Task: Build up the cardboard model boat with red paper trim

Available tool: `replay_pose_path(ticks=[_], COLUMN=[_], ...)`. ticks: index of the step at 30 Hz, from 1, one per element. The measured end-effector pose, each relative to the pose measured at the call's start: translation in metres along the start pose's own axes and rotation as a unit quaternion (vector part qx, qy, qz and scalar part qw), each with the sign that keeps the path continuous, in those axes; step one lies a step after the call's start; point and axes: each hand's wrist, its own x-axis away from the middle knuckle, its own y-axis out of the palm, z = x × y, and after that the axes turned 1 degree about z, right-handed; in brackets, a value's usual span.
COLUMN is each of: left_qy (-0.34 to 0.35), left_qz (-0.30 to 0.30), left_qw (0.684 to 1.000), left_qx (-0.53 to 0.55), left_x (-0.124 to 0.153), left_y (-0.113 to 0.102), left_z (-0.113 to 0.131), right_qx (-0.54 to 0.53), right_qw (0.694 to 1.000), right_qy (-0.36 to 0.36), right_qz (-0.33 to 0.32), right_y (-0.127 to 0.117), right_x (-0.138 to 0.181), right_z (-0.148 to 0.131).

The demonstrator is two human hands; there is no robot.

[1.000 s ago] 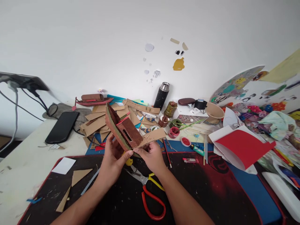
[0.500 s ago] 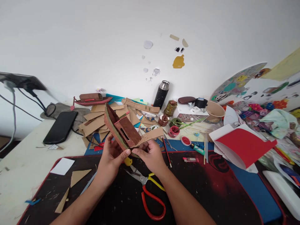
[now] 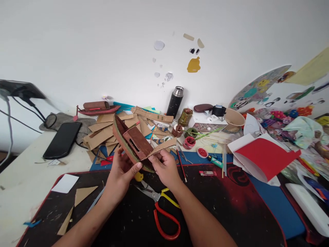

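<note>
Left hand [image 3: 120,171], right hand [image 3: 166,169] grip boat [image 3: 130,142] (above mat [image 3: 231,206]).

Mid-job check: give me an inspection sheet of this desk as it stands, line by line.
Surface: black mat on a white table, flecked with scraps.
Job's things: boat held tilted above the mat; strip at its near end.
Clutter: scissors below the hands; cardboard pile, paint pots, flask, red paper, phone.
Grippers: left hand grips the boat's hull; right hand pinches the strip.
Cables: cables hang by the left wall, apart from the hands.
Surroundings: white wall with stickers; nobody else seen.
</note>
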Motion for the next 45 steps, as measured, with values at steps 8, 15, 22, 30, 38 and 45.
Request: replay_pose_path(ticks=[8, 15, 22, 30, 38, 45], left_qy=[-0.053, -0.116, -0.158, -0.169, -0.184, -0.165], left_qz=[0.042, 0.013, -0.028, -0.029, -0.043, -0.016], left_qw=[0.992, 0.977, 0.971, 0.976, 0.971, 0.977], left_qx=[0.104, 0.177, 0.178, 0.136, 0.144, 0.137], left_x=[-0.005, -0.011, -0.003, 0.003, 0.005, 0.004], left_y=[-0.004, -0.012, -0.003, 0.005, 0.003, 0.002], left_z=[0.015, 0.028, 0.034, 0.03, 0.026, 0.026], right_qx=[-0.045, -0.069, -0.08, -0.05, -0.079, -0.112], right_qw=[0.999, 0.998, 0.997, 0.999, 0.997, 0.993], right_qy=[0.013, 0.009, 0.001, -0.005, 0.021, 0.015], right_qz=[-0.013, 0.005, 0.007, 0.018, -0.001, -0.021], right_y=[-0.002, -0.003, -0.002, -0.001, 0.0, -0.003], right_x=[0.002, -0.001, -0.001, 0.0, -0.002, -0.004], right_z=[-0.004, 0.001, 0.004, 0.008, 0.008, 0.006])
